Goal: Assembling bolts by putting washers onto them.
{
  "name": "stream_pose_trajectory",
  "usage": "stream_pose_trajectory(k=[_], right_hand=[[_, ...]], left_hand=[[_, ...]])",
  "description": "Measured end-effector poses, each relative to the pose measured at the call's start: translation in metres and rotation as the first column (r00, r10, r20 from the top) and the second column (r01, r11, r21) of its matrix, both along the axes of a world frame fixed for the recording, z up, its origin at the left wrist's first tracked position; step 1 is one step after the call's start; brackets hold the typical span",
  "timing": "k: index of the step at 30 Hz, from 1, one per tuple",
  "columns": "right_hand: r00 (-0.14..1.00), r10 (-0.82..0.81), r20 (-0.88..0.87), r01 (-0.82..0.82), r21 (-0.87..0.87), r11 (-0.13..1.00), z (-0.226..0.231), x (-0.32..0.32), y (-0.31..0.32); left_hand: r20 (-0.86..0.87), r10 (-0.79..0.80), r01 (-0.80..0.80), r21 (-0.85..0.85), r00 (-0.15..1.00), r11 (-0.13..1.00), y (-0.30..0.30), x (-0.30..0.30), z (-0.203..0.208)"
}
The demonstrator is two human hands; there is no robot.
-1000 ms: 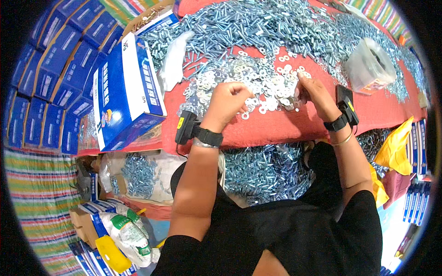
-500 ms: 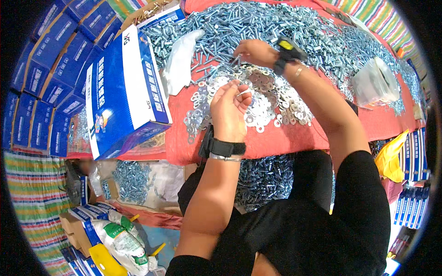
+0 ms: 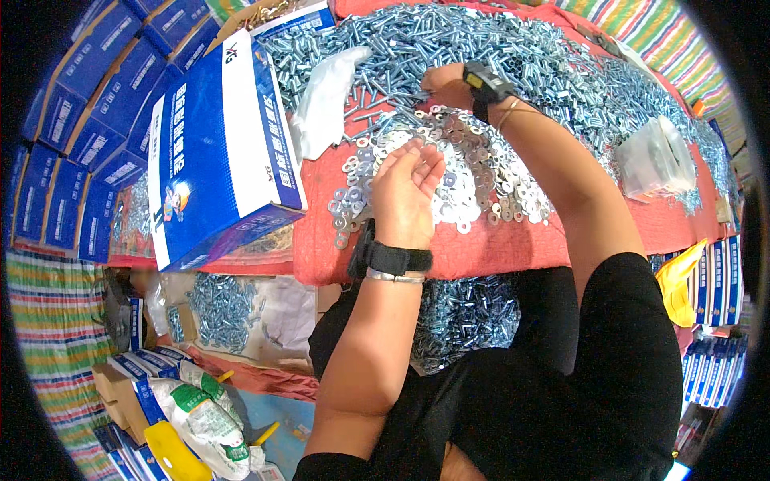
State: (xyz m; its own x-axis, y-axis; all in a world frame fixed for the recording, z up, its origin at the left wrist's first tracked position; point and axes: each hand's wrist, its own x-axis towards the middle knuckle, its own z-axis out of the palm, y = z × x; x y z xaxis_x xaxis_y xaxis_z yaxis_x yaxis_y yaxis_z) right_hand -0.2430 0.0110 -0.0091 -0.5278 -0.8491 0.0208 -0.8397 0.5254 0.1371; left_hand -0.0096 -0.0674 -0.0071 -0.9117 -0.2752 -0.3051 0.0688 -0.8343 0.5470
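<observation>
the loose flat washers (image 3: 465, 196) lie in a spread heap on the red-clothed surface (image 3: 513, 252), and just beyond them is a wide pile of bluish metal bolts (image 3: 553, 88). the left hand (image 3: 406, 196) is over the washers with palm turned up and fingers loosely bent, while the right hand (image 3: 443, 82) is at the near edge of the bolts with its fingertips hidden, so i cannot tell whether either one is grasping something. to the left are a white plastic bag (image 3: 330, 104) and a blue-and-white box (image 3: 212, 152).
</observation>
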Motion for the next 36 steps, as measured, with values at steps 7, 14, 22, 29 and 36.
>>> stream_pose_trajectory(k=[7,14,22,29,36], right_hand=[[0.418,0.118,0.901,0.375,-0.29,0.88,0.043,0.068,0.011],[0.475,-0.063,0.878,0.408,-0.156,0.9,0.068,0.126,0.039],[0.891,-0.144,0.431,0.323,-0.379,0.867,0.036,0.176,0.079],[0.635,-0.098,0.766,0.53,-0.34,0.777,0.041,0.177,0.151],[0.719,-0.653,0.237,0.673,-0.472,0.569,-0.034,0.082,0.263]], left_hand=[[0.136,-0.003,-0.002,0.032,0.991,0.999,0.008,-0.004,-0.001],[-0.18,-0.237,0.267,0.164,0.955,0.95,0.014,-0.009,-0.01],[-0.028,-0.391,0.388,-0.07,0.92,0.919,0.035,0.001,-0.009],[0.081,-0.488,0.494,-0.168,0.869,0.853,0.065,0.007,-0.017],[0.115,-0.514,0.526,-0.134,0.85,0.84,0.079,-0.001,-0.021]])
